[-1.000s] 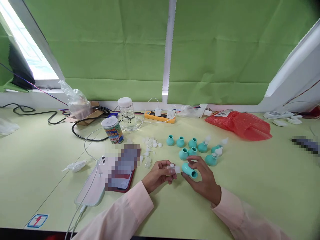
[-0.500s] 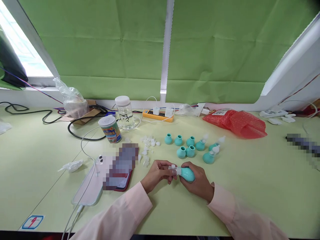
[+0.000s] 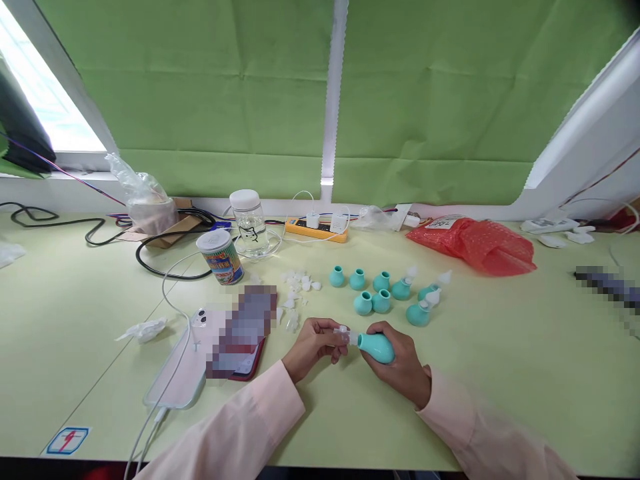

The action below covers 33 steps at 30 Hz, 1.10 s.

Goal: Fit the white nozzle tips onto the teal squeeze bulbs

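My right hand (image 3: 399,363) is wrapped round a teal squeeze bulb (image 3: 377,347), its neck pointing left. Between the fingertips of my left hand (image 3: 315,347) is a clear plastic nozzle (image 3: 352,338), whose end meets the bulb's mouth; how far it sits inside I cannot tell. Beyond my hands stand several open-necked teal bulbs (image 3: 363,304). To their right are 3 teal bulbs with whitish tips, among them a near bulb (image 3: 417,315). Small translucent plastic parts (image 3: 300,280) lie in a loose pile beyond my left hand, with a clear nozzle piece (image 3: 292,322) closer in.
Left of my hands lie a dark-red-edged phone (image 3: 256,360) and a pale phone (image 3: 175,373) with a white cable. Farther back stand a printed can (image 3: 223,259), a clear jar (image 3: 253,233), an orange power strip (image 3: 315,230) and a red bubble-wrap bag (image 3: 480,245).
My right hand and the bulb have shifted slightly right, and my left hand slightly left. More of the bulb's neck shows beside the clear nozzle.
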Each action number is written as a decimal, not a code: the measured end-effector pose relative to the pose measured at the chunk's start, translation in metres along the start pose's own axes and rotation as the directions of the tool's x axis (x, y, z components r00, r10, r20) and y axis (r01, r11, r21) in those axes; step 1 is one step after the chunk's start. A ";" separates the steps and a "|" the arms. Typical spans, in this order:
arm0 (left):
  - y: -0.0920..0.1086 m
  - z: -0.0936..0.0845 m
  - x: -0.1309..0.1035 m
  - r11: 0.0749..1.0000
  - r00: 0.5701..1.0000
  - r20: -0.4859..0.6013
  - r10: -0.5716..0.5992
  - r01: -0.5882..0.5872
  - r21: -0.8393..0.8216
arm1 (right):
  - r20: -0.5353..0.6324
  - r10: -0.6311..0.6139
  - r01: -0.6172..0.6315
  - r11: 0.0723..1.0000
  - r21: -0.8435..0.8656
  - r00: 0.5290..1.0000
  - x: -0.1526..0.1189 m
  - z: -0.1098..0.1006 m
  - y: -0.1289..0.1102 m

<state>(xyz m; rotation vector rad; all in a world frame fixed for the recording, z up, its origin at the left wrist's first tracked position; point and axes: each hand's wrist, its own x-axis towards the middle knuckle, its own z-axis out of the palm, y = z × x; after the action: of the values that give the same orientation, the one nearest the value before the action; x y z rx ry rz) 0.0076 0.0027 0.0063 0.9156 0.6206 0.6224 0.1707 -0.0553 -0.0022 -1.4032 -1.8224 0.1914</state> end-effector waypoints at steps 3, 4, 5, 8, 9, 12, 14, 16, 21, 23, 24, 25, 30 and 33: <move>0.001 0.001 0.000 1.000 1.000 -0.001 0.000 0.000 0.021 | -0.008 -0.023 0.023 0.999 -0.041 1.000 -0.003 0.002 0.003; 0.001 0.002 0.000 0.999 1.000 -0.002 0.004 -0.004 0.034 | -0.010 -0.039 0.038 0.998 -0.059 0.999 -0.004 0.003 0.004; 0.001 0.002 -0.001 0.999 1.000 -0.003 0.009 -0.009 0.051 | -0.009 -0.057 0.056 0.996 -0.075 0.998 -0.005 0.004 0.005; 0.001 0.002 -0.001 0.993 0.999 0.006 0.041 -0.041 0.114 | -0.011 -0.097 0.096 0.990 -0.102 0.995 -0.007 0.005 0.008; 0.001 0.002 -0.001 0.989 0.999 0.015 0.051 -0.053 0.135 | -0.011 -0.094 0.093 0.991 -0.097 0.995 -0.007 0.005 0.009; 0.001 0.000 0.000 0.979 0.997 0.031 0.073 -0.078 0.188 | 0.003 -0.025 0.025 0.998 -0.049 1.000 -0.005 0.006 0.009; 0.001 0.000 0.000 0.967 0.996 0.031 0.089 -0.094 0.238 | 0.040 0.041 -0.041 0.999 0.010 0.998 -0.003 0.006 0.006; 0.001 -0.001 0.000 0.948 0.994 0.030 0.108 -0.112 0.299 | 0.090 0.103 -0.110 0.991 0.077 0.991 -0.001 0.005 0.003; 0.002 0.001 -0.003 0.895 0.987 0.079 0.143 -0.163 0.416 | 0.214 0.232 -0.284 0.922 0.262 0.949 0.002 0.005 -0.001; 0.004 0.001 -0.005 0.847 0.978 0.120 0.168 -0.206 0.490 | 0.279 0.266 -0.352 0.878 0.326 0.923 0.003 0.006 0.000; 0.004 0.002 -0.006 0.815 0.973 0.139 0.186 -0.232 0.531 | 0.314 0.279 -0.384 0.853 0.354 0.907 0.004 0.006 0.000; 0.005 0.002 -0.006 0.782 0.967 0.157 0.202 -0.256 0.569 | 0.350 0.289 -0.417 0.827 0.379 0.891 0.004 0.006 0.001; 0.005 0.003 -0.007 0.708 0.951 0.184 0.248 -0.308 0.636 | 0.511 0.382 -0.614 0.661 0.432 0.770 0.008 0.005 -0.002; 0.008 0.003 -0.008 0.659 0.943 0.188 0.276 -0.327 0.678 | 0.512 0.392 -0.626 0.639 0.446 0.764 0.009 0.004 -0.006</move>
<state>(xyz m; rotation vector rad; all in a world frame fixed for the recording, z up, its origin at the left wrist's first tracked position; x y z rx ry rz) 0.0026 -0.0011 0.0170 1.7931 0.6569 0.6525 0.1630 -0.0481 0.0030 -1.4314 -1.3613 1.3138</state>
